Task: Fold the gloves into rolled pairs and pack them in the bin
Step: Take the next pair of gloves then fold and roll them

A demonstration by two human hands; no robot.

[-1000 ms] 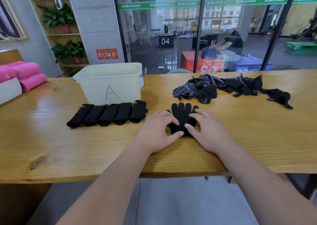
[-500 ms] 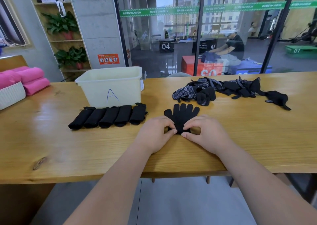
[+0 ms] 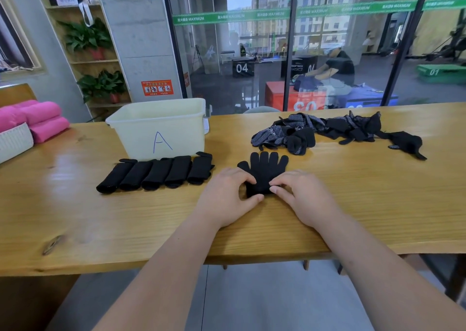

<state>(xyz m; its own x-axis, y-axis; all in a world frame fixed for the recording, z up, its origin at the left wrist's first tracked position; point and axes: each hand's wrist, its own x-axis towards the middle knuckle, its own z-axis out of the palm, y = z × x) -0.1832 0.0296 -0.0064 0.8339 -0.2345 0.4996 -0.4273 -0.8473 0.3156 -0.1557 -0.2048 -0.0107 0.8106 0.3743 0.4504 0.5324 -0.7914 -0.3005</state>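
Your fingers (image 3: pixel 243 179), left and right alike, pinch the near cuff of the glove pair (image 3: pixel 267 166); its roll looks barely started. Left of them 5 rolled pairs (image 3: pixel 156 174) await the bin (image 3: pixel 161 129); beyond, loose gloves (image 3: pixel 315 131) lie unrolled.

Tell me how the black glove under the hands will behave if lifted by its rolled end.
Probably floppy: the black glove looks like soft knit, and its near end is curled into a roll under the left hand and right hand. Likely light, since it lies thin and flat. The roll may loosen if released.
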